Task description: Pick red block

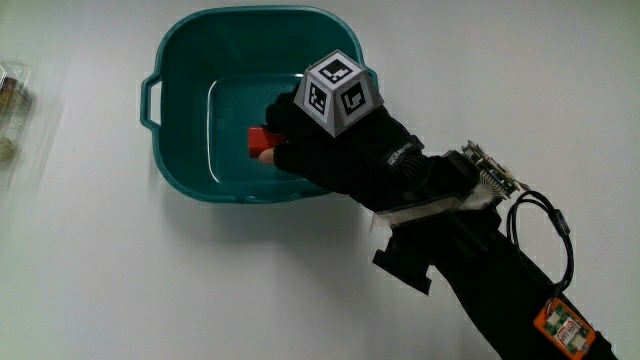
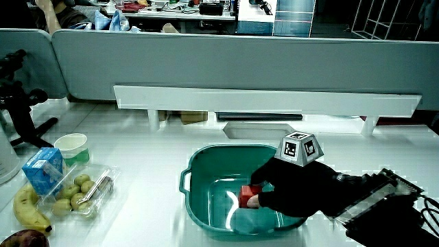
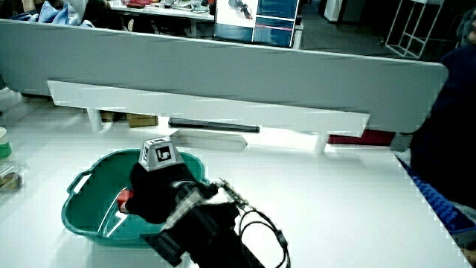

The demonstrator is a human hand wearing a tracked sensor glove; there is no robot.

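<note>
A small red block point(image 1: 260, 141) lies inside the teal basin point(image 1: 180, 60), on its floor. The gloved hand point(image 1: 325, 140) reaches into the basin with its fingers curled around the block, and a bare fingertip point(image 1: 266, 155) shows against the block's near edge. The patterned cube point(image 1: 342, 92) sits on the back of the hand. In both side views the red block point(image 2: 249, 194) point(image 3: 125, 199) peeks out from under the fingers, low in the basin point(image 2: 206, 165) point(image 3: 89, 179). The glove hides most of the block.
Beside the basin in a side view stand a clear tray of small green fruit point(image 2: 75, 192), a blue carton point(image 2: 42, 169), a white cup point(image 2: 71, 145) and a banana point(image 2: 27, 209). A black forearm sleeve with wires point(image 1: 520, 250) crosses the table toward the person.
</note>
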